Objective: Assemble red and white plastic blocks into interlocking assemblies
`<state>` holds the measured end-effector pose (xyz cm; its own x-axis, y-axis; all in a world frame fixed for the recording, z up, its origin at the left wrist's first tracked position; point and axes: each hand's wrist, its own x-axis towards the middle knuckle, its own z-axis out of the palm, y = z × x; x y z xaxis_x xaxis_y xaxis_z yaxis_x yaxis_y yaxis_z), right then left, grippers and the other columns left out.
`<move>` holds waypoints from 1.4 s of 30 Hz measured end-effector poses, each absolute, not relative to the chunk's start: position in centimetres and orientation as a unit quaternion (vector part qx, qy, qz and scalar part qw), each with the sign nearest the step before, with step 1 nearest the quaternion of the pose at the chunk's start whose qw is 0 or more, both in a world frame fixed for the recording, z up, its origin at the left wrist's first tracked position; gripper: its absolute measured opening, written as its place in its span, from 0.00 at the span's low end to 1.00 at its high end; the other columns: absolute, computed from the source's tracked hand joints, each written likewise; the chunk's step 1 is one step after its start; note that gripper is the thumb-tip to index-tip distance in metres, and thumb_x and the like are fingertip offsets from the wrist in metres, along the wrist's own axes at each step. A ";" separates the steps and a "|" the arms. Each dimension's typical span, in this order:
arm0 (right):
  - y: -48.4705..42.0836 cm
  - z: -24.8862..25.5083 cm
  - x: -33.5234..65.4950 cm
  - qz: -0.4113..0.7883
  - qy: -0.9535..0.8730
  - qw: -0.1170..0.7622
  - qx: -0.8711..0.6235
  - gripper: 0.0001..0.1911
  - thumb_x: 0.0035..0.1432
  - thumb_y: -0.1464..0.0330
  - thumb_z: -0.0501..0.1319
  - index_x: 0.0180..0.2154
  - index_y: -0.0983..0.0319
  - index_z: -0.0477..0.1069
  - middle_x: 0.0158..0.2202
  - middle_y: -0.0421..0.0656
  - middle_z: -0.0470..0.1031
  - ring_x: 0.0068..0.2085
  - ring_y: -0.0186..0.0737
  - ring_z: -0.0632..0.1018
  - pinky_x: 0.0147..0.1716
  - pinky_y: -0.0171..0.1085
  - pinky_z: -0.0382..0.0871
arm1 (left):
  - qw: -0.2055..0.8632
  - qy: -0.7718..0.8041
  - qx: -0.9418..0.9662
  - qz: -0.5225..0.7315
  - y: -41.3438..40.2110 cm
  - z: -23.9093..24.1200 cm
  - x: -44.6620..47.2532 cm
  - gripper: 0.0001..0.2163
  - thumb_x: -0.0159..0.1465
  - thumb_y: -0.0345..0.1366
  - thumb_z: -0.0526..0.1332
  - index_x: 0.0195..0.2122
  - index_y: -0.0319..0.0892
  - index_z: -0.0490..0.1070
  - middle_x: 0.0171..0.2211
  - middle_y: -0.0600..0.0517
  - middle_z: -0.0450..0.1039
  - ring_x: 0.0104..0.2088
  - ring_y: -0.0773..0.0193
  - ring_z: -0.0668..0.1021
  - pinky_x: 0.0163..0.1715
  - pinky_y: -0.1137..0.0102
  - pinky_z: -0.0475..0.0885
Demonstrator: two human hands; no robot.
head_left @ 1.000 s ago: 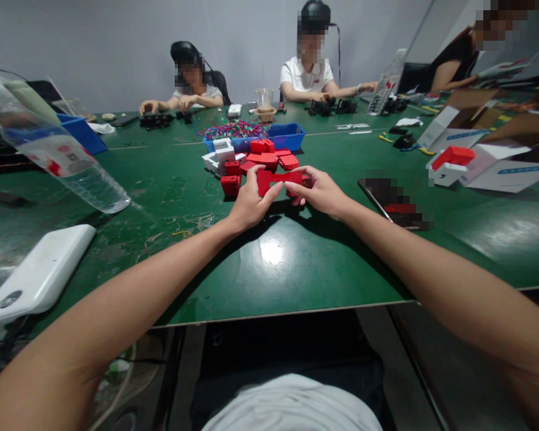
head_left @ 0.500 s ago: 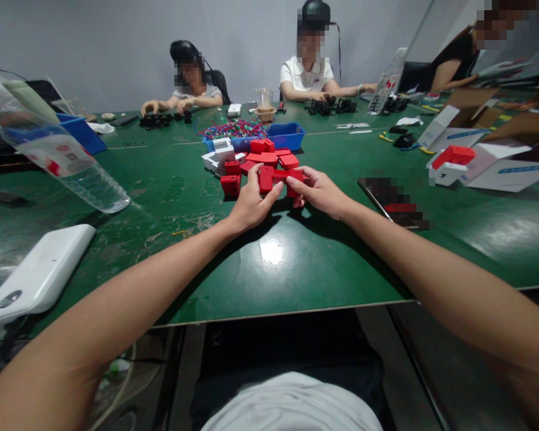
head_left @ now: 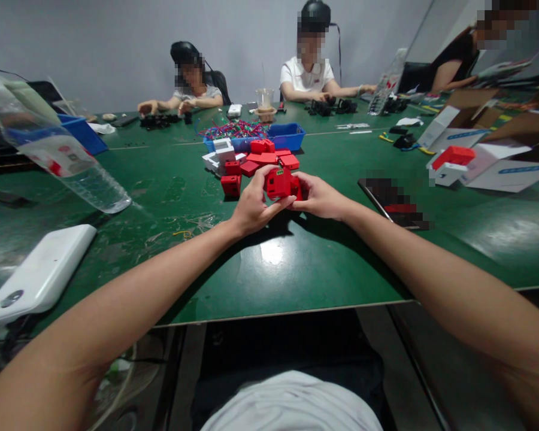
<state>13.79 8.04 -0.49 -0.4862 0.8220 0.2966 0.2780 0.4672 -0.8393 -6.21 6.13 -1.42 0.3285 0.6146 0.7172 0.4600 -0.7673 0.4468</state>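
The green table (head_left: 273, 281) spans the frame. At the right edge stands an open white carton (head_left: 516, 167); a red part (head_left: 453, 157) and a white part (head_left: 449, 175) sit at its mouth, and whether they lie inside cannot be determined. At upper left, a clear bottle (head_left: 78, 161) holds some liquid. The blue tray (head_left: 291, 143), upper centre, bears a tangle of coloured wires (head_left: 236, 129) in its left portion; its remaining contents are not visible from here. Beyond it, a clear cup (head_left: 265, 97) appears to contain something brownish low down. Both hands meet at frame centre. The left hand (head_left: 253, 203) is closed part-way, fingers over the top and thumb along the near underside of the red piece (head_left: 277, 184); the right hand (head_left: 321, 196) is curled about its right end, fingertips partly hidden. The piece is held above the table, directly before the pile of red parts (head_left: 263, 159). Recommended handling: turn it slowly with light, even pressure, keep the left thumb off the openings in the face, and let one hand support while the other rotates. Smallest item noted: a yellowish marking (head_left: 280, 172) on its upper edge, too small to read.
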 end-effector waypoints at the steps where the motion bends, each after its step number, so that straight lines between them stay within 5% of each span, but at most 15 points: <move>1: 8.0 -0.4 13.8 0.374 -0.776 0.363 -0.356 0.24 0.43 0.69 0.70 0.45 0.62 0.69 0.43 0.44 0.77 0.41 0.43 0.78 0.44 0.42 0.74 | 0.081 0.329 0.814 0.472 6.1 -1.4 -6.2 0.30 0.62 0.55 0.63 0.57 0.41 0.59 0.54 0.40 0.72 0.52 0.54 0.77 0.53 0.61 0.73; 17: 7.7 -0.1 13.5 0.434 -0.745 0.377 -0.338 0.19 0.46 0.70 0.68 0.42 0.59 0.68 0.39 0.42 0.77 0.43 0.44 0.79 0.42 0.41 0.76 | 0.080 0.318 0.823 0.465 5.2 -1.0 -6.0 0.25 0.64 0.51 0.61 0.55 0.41 0.61 0.50 0.43 0.72 0.47 0.58 0.77 0.46 0.64 0.75; 22: 7.6 0.0 13.4 0.439 -0.743 0.372 -0.342 0.18 0.47 0.70 0.68 0.41 0.60 0.68 0.36 0.40 0.76 0.32 0.37 0.77 0.33 0.38 0.75 | 0.103 0.336 0.804 0.479 5.0 -1.0 -5.8 0.22 0.65 0.50 0.58 0.54 0.42 0.61 0.49 0.45 0.73 0.45 0.59 0.77 0.46 0.63 0.75; 31: 7.7 -0.1 13.8 0.475 -0.707 0.363 -0.377 0.24 0.49 0.64 0.72 0.47 0.62 0.68 0.34 0.40 0.77 0.30 0.35 0.77 0.32 0.37 0.75 | 0.120 0.396 0.778 0.474 6.8 -2.3 -6.5 0.26 0.70 0.49 0.48 0.62 0.36 0.57 0.60 0.34 0.66 0.62 0.47 0.70 0.60 0.51 0.67; 37: 8.0 -0.1 14.2 0.500 -0.687 0.364 -0.381 0.29 0.49 0.65 0.73 0.52 0.61 0.67 0.32 0.39 0.77 0.28 0.35 0.77 0.29 0.37 0.76 | 0.130 0.428 0.786 0.426 7.7 -2.6 -6.8 0.27 0.71 0.50 0.49 0.64 0.34 0.56 0.63 0.32 0.65 0.63 0.48 0.70 0.63 0.52 0.63; 42: 8.0 -0.2 14.3 0.502 -0.676 0.373 -0.390 0.30 0.43 0.67 0.75 0.46 0.62 0.66 0.28 0.37 0.75 0.27 0.36 0.77 0.29 0.38 0.75 | 0.134 0.410 0.800 0.417 7.8 -2.6 -6.9 0.27 0.71 0.48 0.52 0.64 0.35 0.55 0.62 0.33 0.66 0.62 0.49 0.71 0.62 0.54 0.66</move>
<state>14.33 8.00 -0.15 -0.4176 0.9015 0.1136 0.1529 0.1929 -0.9692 -6.90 7.81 -2.56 0.3160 0.7683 0.5567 0.5454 -0.6272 0.5560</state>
